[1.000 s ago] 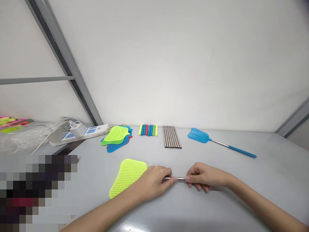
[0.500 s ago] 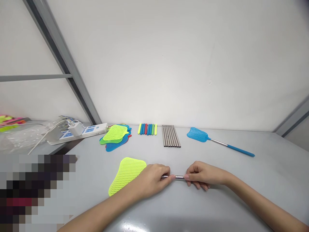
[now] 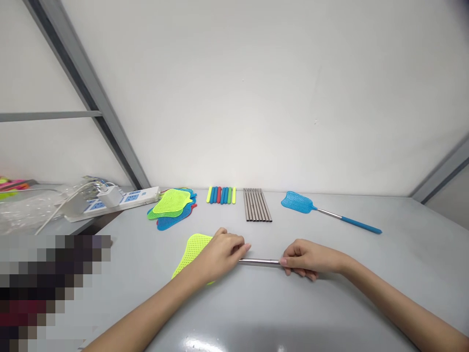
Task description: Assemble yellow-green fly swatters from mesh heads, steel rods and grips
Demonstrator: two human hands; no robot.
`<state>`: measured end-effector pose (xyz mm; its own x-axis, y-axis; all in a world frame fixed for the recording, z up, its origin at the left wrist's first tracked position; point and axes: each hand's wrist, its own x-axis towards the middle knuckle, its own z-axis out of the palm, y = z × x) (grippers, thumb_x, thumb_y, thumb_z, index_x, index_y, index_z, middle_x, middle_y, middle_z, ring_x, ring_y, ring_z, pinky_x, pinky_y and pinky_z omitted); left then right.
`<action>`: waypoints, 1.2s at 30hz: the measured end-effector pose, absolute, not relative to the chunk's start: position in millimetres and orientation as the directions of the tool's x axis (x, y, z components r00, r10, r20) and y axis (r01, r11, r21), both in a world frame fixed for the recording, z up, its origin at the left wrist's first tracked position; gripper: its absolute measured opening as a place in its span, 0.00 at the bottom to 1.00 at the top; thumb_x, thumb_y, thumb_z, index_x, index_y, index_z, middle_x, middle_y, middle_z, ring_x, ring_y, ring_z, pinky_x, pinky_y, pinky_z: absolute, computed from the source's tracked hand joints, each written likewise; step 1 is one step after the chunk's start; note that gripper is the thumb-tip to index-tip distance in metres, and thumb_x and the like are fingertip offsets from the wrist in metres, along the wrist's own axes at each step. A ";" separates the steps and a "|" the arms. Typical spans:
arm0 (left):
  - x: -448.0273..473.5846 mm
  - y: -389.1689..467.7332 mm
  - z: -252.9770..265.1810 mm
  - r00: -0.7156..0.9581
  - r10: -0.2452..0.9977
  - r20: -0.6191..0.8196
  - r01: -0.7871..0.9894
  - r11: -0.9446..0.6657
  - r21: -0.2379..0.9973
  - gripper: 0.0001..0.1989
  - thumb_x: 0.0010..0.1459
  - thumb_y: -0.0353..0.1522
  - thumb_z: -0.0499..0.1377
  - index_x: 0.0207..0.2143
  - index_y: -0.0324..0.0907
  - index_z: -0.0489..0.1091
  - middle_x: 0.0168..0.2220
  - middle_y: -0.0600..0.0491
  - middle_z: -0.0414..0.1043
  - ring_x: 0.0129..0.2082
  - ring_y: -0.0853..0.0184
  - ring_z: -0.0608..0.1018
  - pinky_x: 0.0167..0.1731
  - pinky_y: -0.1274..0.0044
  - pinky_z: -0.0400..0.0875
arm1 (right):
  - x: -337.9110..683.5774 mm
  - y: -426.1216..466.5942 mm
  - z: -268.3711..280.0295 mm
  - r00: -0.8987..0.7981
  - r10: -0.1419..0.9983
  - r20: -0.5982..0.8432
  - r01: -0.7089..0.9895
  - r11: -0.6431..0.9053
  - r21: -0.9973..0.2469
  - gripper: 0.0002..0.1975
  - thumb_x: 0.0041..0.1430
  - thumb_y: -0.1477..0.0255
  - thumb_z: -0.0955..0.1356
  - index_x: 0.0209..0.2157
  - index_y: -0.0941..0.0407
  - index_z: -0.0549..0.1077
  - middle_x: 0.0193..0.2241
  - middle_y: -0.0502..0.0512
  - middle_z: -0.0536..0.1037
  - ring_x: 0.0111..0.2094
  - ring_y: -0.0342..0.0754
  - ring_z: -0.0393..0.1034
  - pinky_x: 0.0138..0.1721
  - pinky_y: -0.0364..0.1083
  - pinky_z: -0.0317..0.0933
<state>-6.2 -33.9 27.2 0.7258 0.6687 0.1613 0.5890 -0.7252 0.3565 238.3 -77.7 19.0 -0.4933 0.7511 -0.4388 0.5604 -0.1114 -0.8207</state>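
My right hand [image 3: 308,258] pinches the right end of a shiny metal rod [image 3: 260,261] between thumb and fingers. The rod lies level just above the grey table, and its left end disappears at my left hand [image 3: 224,252]. That hand is closed over the narrow end of a yellow-green fly swatter head [image 3: 194,249], a perforated plastic piece whose broad part lies flat on the table. My fingers hide the place where rod and swatter head come together, so I cannot tell whether they are joined.
Along the back are stacked swatter heads [image 3: 172,203], several coloured grips [image 3: 221,195], a row of metal rods [image 3: 257,205] and a whole blue fly swatter [image 3: 361,225]. A power strip [image 3: 142,196] with cables and clear plastic bags [image 3: 32,210] stand left.
My left hand has shifted left along the rod, baring more of it between the hands. The yellow-green swatter head has turned and is more covered by my hand. The view has shifted slightly.
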 end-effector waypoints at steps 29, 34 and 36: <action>-29.7 7.1 16.9 0.160 0.923 0.349 0.902 -0.280 0.328 0.23 0.53 0.44 0.47 0.48 0.43 0.58 0.47 0.45 0.58 0.51 0.56 0.60 0.47 0.65 0.54 | 259.4 -65.4 20.8 -0.397 0.852 -0.342 0.549 -0.078 -0.832 0.24 0.49 0.52 0.61 0.23 0.61 0.69 0.14 0.46 0.60 0.14 0.36 0.53 0.15 0.37 0.49; -38.2 18.7 16.0 0.154 0.976 0.153 0.844 -0.211 0.494 0.26 0.53 0.47 0.45 0.46 0.38 0.58 0.42 0.45 0.64 0.45 0.57 0.67 0.42 0.71 0.61 | 259.1 -65.7 19.9 -0.383 0.860 -0.338 0.561 -0.075 -0.824 0.25 0.49 0.51 0.61 0.23 0.61 0.69 0.13 0.46 0.59 0.14 0.36 0.53 0.15 0.37 0.49; -36.5 17.3 13.5 0.178 0.969 0.169 0.827 -0.241 0.508 0.25 0.53 0.47 0.44 0.46 0.38 0.58 0.41 0.46 0.65 0.43 0.58 0.68 0.41 0.71 0.61 | 259.1 -65.7 18.7 -0.374 0.861 -0.346 0.581 -0.073 -0.811 0.24 0.49 0.51 0.62 0.22 0.61 0.68 0.13 0.46 0.59 0.15 0.36 0.53 0.15 0.37 0.49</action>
<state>-36.5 17.3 13.5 0.1781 0.9693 0.1694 0.8268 -0.2408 0.5084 259.1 -65.7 18.7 -0.3737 0.8608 -0.3456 0.5807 -0.0735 -0.8108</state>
